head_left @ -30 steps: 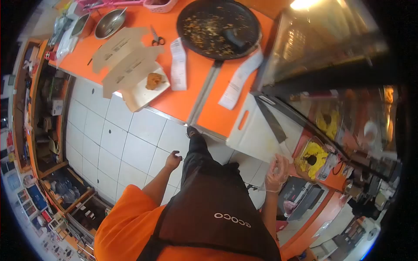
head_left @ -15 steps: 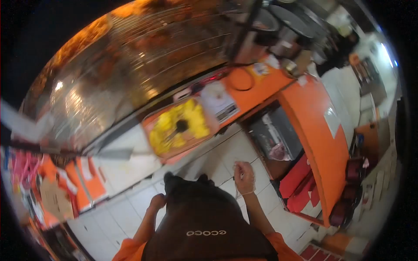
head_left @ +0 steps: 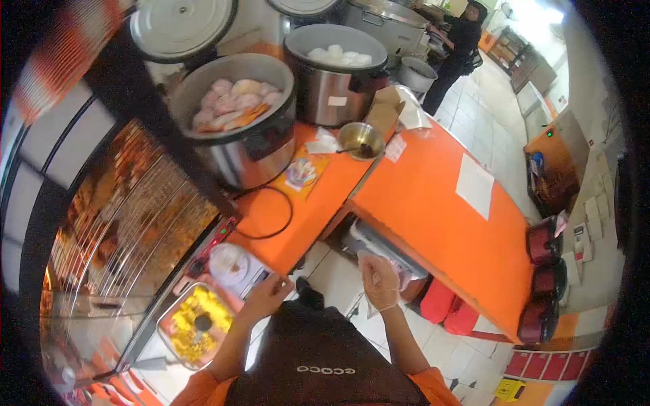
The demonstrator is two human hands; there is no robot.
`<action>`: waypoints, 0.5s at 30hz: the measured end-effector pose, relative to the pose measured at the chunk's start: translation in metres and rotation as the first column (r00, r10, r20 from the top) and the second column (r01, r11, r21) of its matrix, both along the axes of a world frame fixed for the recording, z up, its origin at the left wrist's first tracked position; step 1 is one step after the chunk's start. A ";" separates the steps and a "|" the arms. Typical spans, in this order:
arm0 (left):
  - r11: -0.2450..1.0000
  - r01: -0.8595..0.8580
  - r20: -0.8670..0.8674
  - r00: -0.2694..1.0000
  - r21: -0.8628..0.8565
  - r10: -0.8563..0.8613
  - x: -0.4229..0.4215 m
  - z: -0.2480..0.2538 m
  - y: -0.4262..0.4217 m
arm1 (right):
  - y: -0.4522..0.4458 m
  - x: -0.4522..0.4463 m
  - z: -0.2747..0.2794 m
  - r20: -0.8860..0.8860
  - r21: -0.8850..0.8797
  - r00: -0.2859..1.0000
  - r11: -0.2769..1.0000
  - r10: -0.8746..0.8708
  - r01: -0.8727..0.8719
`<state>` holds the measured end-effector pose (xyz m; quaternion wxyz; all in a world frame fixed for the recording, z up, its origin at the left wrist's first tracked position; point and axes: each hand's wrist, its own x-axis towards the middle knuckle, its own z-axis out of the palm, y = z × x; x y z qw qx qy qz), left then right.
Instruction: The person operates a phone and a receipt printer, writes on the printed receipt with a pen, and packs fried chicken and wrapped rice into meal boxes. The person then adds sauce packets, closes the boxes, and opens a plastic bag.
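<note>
My left hand (head_left: 269,296) is bare, its fingers loosely bent and apart, holding nothing I can see. It is nearest the right edge of a small kitchen scale (head_left: 230,265) on the counter. A square tray (head_left: 164,333) of yellow food (head_left: 193,312), with a dark round thing (head_left: 202,323) in its middle, sits beside my left forearm. My right hand (head_left: 379,281), in a clear plastic glove, is curled in above the floor, in front of the orange counter's open shelf. Nothing shows in its fingers.
Two large cookers, one with pink-wrapped bundles (head_left: 237,101), one with white bundles (head_left: 338,55), stand at the back. Near them are a metal bowl (head_left: 361,141) and a black cable loop (head_left: 291,210). An orange counter (head_left: 433,223) lies to the right. Another person (head_left: 460,51) stands farther back.
The view has swung right, bringing the cookers and the other person into clear sight. My left hand has risen from beside my body to near the scale. My right hand stays curled in front.
</note>
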<state>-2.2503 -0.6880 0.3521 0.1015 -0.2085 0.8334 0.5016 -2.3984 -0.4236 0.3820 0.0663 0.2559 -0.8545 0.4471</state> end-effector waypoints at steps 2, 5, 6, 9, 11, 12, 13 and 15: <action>0.994 0.061 -0.108 0.993 0.095 -0.050 -0.058 0.006 0.007 | 0.011 -0.045 0.013 0.057 0.078 0.996 0.995 -0.061 0.057; 0.961 0.133 -0.091 0.989 0.241 -0.114 -0.119 0.037 0.010 | 0.024 -0.111 0.021 0.280 -0.251 0.960 0.966 0.009 0.065; 0.940 0.145 -0.089 0.988 0.308 -0.124 -0.131 0.048 0.010 | 0.019 -0.137 0.033 0.357 -0.443 0.931 0.891 0.074 0.099; 0.872 0.196 -0.119 0.980 0.449 -0.159 -0.160 0.046 -0.003 | -0.011 -0.239 0.121 0.132 -0.119 0.989 0.992 0.061 -0.045; 0.848 0.194 -0.119 0.981 0.493 -0.155 -0.171 0.047 -0.013 | -0.058 -0.307 0.183 -0.195 0.103 0.964 0.981 0.180 -0.162; 0.850 0.179 -0.107 0.984 0.496 -0.145 -0.177 0.059 -0.018 | -0.083 -0.352 0.186 -0.146 -0.041 0.965 0.973 0.217 -0.225; 0.852 0.166 -0.098 0.986 0.496 -0.135 -0.183 0.070 -0.022 | -0.117 -0.392 0.212 -0.030 0.060 0.954 0.953 0.300 -0.298; 0.838 0.101 -0.143 0.989 0.536 -0.027 -0.198 0.082 -0.026 | -0.179 -0.500 0.207 -0.204 0.421 0.897 0.862 0.392 -0.281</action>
